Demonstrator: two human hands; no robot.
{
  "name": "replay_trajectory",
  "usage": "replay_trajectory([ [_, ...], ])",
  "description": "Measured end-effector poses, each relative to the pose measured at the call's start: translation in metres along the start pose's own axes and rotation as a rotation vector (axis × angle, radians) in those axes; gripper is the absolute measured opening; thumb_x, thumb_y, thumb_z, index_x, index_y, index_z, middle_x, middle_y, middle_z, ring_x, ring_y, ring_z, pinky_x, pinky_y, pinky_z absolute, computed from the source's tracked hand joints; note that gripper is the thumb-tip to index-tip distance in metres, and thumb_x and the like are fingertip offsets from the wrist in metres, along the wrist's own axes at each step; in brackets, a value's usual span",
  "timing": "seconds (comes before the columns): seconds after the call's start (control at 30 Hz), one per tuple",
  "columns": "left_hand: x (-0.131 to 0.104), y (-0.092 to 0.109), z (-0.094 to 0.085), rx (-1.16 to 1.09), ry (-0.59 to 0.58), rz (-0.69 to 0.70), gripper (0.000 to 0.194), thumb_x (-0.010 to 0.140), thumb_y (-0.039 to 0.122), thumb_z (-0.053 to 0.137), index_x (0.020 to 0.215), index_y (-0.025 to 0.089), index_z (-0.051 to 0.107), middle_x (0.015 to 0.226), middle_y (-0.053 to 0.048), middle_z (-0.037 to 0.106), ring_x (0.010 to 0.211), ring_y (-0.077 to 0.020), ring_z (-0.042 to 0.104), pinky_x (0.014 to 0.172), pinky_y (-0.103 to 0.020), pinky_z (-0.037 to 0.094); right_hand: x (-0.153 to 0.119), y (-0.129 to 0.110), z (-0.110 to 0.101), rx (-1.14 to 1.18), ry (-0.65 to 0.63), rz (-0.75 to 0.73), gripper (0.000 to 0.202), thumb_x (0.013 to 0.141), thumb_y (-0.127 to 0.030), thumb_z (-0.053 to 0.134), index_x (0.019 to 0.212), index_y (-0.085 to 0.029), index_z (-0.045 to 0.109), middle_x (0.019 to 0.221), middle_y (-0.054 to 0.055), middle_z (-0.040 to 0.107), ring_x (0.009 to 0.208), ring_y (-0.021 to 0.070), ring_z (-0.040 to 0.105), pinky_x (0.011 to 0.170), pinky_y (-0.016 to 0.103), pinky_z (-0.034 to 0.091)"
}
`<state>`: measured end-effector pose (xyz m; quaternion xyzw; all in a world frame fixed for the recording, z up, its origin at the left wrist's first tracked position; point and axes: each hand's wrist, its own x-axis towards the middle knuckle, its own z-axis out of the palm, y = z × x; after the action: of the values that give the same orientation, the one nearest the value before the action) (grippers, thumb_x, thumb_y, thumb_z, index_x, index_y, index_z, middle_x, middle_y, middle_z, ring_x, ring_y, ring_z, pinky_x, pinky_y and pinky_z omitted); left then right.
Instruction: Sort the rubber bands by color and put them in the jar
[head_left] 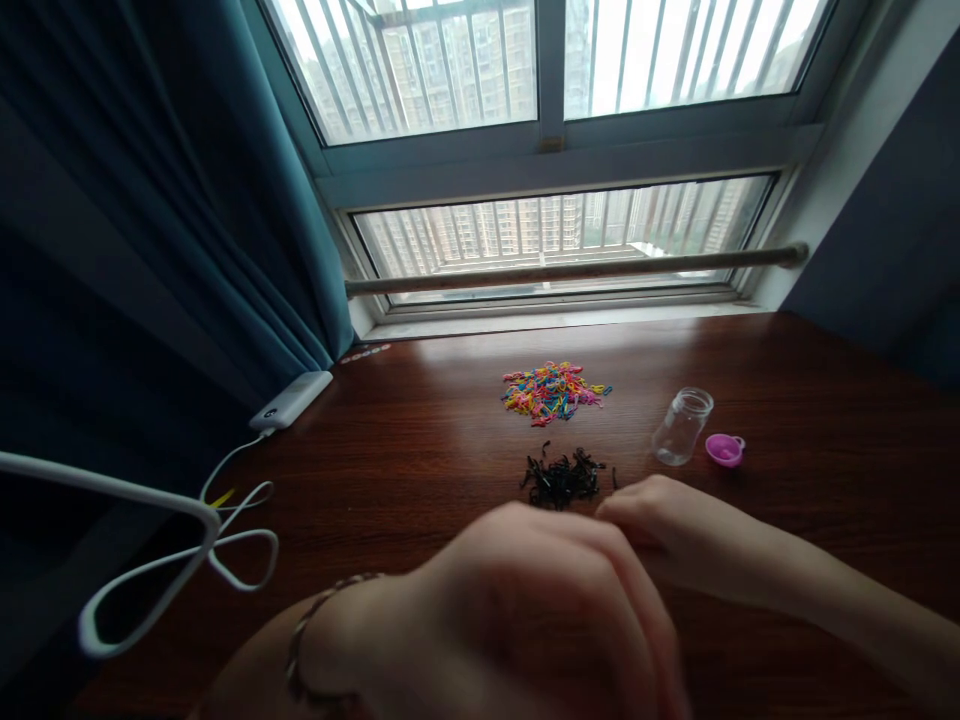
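Note:
My left hand (525,610) fills the lower foreground, close to the camera and blurred. A braided band circles its wrist; its fingers bend downward, with the tips not clearly shown. Farther back, my right hand (649,515) rests low over the table with its fingers drawn together, beside a pile of small black pieces (562,478). Whatever lies between those fingertips is too hidden to make out. Behind the black pile sits a heap of small multicoloured pieces (553,392), looking like tiny loops or links. A clear jar (679,430) stands beyond my right hand, without a lid.
Right of the jar lies a small pink cup-like piece (724,450) with a ring tab. A white power bank (292,400) with a white cable (244,535) is at the left, by the blue curtain (247,200). The brown table (420,400) meets the window sill.

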<state>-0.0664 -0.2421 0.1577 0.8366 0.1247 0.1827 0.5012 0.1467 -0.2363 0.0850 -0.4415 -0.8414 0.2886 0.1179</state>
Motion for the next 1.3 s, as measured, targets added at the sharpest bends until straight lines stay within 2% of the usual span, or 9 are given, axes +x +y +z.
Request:
replay_trajectory([
  [0.07, 0.015, -0.018, -0.013, 0.141, 0.076, -0.122, 0.032, 0.078, 0.044, 0.050, 0.075, 0.014, 0.061, 0.072, -0.003, 0.062, 0.065, -0.0117, 0.056, 0.060, -0.021, 0.043, 0.024, 0.011, 0.001, -0.091, 0.038, 0.055, 0.012, 0.075, -0.025, 0.052, 0.069, -0.019, 0.062, 0.065, 0.001, 0.061, 0.062, 0.0151, 0.057, 0.056, 0.023, 0.038],
  [0.13, 0.025, -0.047, -0.024, 0.374, 0.093, -0.280, 0.028, 0.078, 0.040, 0.051, 0.073, 0.014, 0.059, 0.065, 0.000, 0.058, 0.059, -0.0096, 0.052, 0.055, -0.019, 0.039, 0.043, 0.024, 0.007, -0.230, 0.144, 0.131, 0.013, 0.074, -0.030, 0.056, 0.071, -0.018, 0.060, 0.071, 0.003, 0.061, 0.067, 0.0174, 0.057, 0.057, 0.024, 0.039],
  [0.27, 0.029, -0.107, -0.037, 0.850, 0.059, -0.558, 0.023, 0.071, 0.037, 0.061, 0.067, 0.015, 0.057, 0.070, -0.005, 0.060, 0.066, -0.0173, 0.056, 0.060, -0.025, 0.040, 0.057, 0.046, 0.023, -0.461, 0.311, 0.305, 0.028, 0.078, -0.044, 0.050, 0.087, -0.017, 0.055, 0.086, 0.009, 0.058, 0.076, 0.0225, 0.060, 0.056, 0.026, 0.040],
  [0.37, 0.029, -0.134, -0.037, 0.914, -0.019, -0.700, 0.031, 0.061, 0.041, 0.069, 0.075, 0.015, 0.056, 0.077, -0.008, 0.062, 0.073, -0.0234, 0.059, 0.062, -0.028, 0.042, 0.055, 0.053, 0.032, -0.506, 0.294, 0.388, 0.043, 0.079, -0.055, 0.042, 0.089, -0.015, 0.053, 0.087, 0.011, 0.056, 0.074, 0.0244, 0.061, 0.053, 0.027, 0.041],
  [0.5, 0.029, -0.156, -0.030, 0.874, 0.020, -0.698, 0.051, 0.054, 0.044, 0.073, 0.091, 0.015, 0.052, 0.090, -0.009, 0.060, 0.081, -0.0243, 0.059, 0.065, -0.027, 0.044, 0.056, 0.059, 0.039, -0.434, 0.265, 0.388, 0.050, 0.077, -0.060, 0.040, 0.093, -0.014, 0.053, 0.090, 0.012, 0.054, 0.075, 0.0233, 0.061, 0.059, 0.028, 0.043],
  [0.6, 0.030, -0.164, -0.023, 0.851, 0.053, -0.635, 0.051, 0.058, 0.042, 0.071, 0.094, 0.015, 0.050, 0.093, -0.009, 0.058, 0.082, -0.0238, 0.058, 0.068, -0.029, 0.044, 0.059, 0.063, 0.044, -0.311, 0.258, 0.277, 0.044, 0.078, -0.055, 0.045, 0.098, -0.016, 0.053, 0.092, 0.009, 0.052, 0.079, 0.0212, 0.060, 0.066, 0.028, 0.044],
  [0.83, 0.036, -0.162, -0.015, 0.781, 0.078, -0.518, 0.025, 0.067, 0.023, 0.063, 0.088, 0.016, 0.052, 0.092, -0.007, 0.056, 0.081, -0.0199, 0.056, 0.068, -0.027, 0.043, 0.062, 0.066, 0.051, -0.062, 0.275, 0.089, 0.024, 0.080, -0.030, 0.051, 0.101, -0.019, 0.056, 0.092, 0.005, 0.053, 0.083, 0.0164, 0.056, 0.075, 0.026, 0.044],
  [1.03, 0.039, -0.164, -0.014, 0.747, 0.089, -0.452, 0.013, 0.070, 0.017, 0.058, 0.082, 0.017, 0.057, 0.085, -0.004, 0.056, 0.079, -0.0174, 0.054, 0.069, -0.024, 0.042, 0.063, 0.067, 0.054, 0.036, 0.320, 0.021, 0.017, 0.079, -0.021, 0.051, 0.091, -0.021, 0.063, 0.085, 0.004, 0.058, 0.076, 0.0145, 0.056, 0.070, 0.025, 0.044],
  [1.3, 0.038, -0.164, -0.018, 0.711, 0.090, -0.416, 0.012, 0.073, 0.017, 0.054, 0.084, 0.017, 0.060, 0.081, -0.003, 0.058, 0.074, -0.0155, 0.054, 0.065, -0.022, 0.041, 0.065, 0.073, 0.048, 0.187, 0.426, 0.020, 0.014, 0.072, -0.015, 0.055, 0.078, -0.019, 0.068, 0.073, 0.002, 0.063, 0.066, 0.0128, 0.057, 0.061, 0.022, 0.044],
])
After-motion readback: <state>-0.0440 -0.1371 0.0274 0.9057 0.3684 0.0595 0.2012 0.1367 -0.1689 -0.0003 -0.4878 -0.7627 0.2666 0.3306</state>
